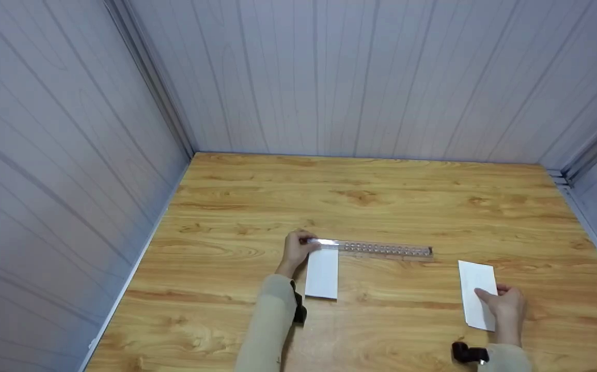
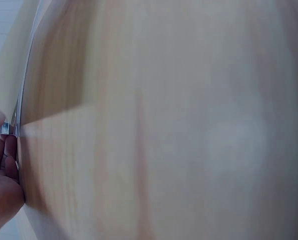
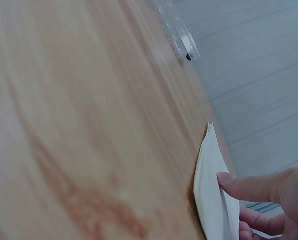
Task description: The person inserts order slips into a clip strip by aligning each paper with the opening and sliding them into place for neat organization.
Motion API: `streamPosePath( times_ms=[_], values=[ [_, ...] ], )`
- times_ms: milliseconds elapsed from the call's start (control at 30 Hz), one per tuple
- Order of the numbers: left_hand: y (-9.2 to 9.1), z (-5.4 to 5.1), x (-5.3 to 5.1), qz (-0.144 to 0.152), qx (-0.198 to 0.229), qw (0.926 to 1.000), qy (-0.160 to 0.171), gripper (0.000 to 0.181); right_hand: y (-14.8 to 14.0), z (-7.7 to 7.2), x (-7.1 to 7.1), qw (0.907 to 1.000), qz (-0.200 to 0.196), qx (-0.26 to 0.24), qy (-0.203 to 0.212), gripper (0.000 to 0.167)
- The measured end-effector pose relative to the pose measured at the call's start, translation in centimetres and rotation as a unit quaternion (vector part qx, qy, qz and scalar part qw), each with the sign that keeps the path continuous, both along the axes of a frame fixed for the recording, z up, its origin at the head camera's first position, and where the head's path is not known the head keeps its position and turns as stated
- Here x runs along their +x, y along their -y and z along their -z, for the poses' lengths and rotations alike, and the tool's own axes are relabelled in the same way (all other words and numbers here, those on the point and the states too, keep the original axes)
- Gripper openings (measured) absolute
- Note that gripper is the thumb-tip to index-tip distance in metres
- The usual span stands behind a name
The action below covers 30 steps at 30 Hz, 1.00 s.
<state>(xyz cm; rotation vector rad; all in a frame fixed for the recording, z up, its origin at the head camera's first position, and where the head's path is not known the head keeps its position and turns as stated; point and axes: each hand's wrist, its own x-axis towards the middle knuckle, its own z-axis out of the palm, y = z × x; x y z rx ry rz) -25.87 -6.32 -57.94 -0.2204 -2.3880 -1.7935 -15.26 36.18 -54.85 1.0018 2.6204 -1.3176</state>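
Both hands are occupied: the left hand (image 1: pixel 296 249) pinches one end of a long, narrow, clear plastic strip (image 1: pixel 387 249) between thumb and curled fingers, while the right hand (image 1: pixel 508 308) grips a white, folded paper piece (image 1: pixel 470 289) by its right side, thumb on the near face and fingers behind. The strip, ruler-like, runs sideways across the far end of a flat white rectangle (image 1: pixel 322 276), which lies just beside the left hand on the bench (image 1: pixel 371 201).

The step in hand looks like steadying the strip at its end while handling the folded piece, well apart to the right. I judge that the next move calls for a firm left pinch, since slick plastic could slide, and a light right grip to avoid creasing the paper.

The strip is glossy and straight-edged, with a row of repeated rounded patterns and a dark spot at its far right end. The folded piece shows thin, matte layers, slightly parted and bowed. The bench has a yellow-brown wood grain; whether the strip touches it, I cannot tell.
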Motion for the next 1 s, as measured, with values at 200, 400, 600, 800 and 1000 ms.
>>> streamPosePath(
  times_ms=[200,400,600,800,1000],
  values=[
    [0.0,0.1,0.0,-0.003,-0.005,1.0,0.0,0.015,0.2,0.0,0.2,0.9998,0.01,0.01,-0.011,0.059],
    [-0.1,0.0,0.1,-0.008,-0.021,0.9997,0.003,0.013,0.4,0.1,0.2,0.9993,0.018,0.024,-0.022,0.059],
    [0.0,0.0,0.1,-0.002,-0.005,1.0,0.006,0.013,0.5,0.2,0.4,0.9987,0.028,0.023,-0.036,0.055],
    [-0.1,-1.3,0.7,0.009,0.022,0.9997,-0.007,0.014,0.6,0.1,0.5,0.9985,0.034,0.017,-0.039,0.056],
    [-0.3,-3.5,1.9,0.015,0.027,0.9995,-0.007,0.015,0.6,0.1,0.5,0.9985,0.04,0.01,-0.036,0.056]
  ],
)
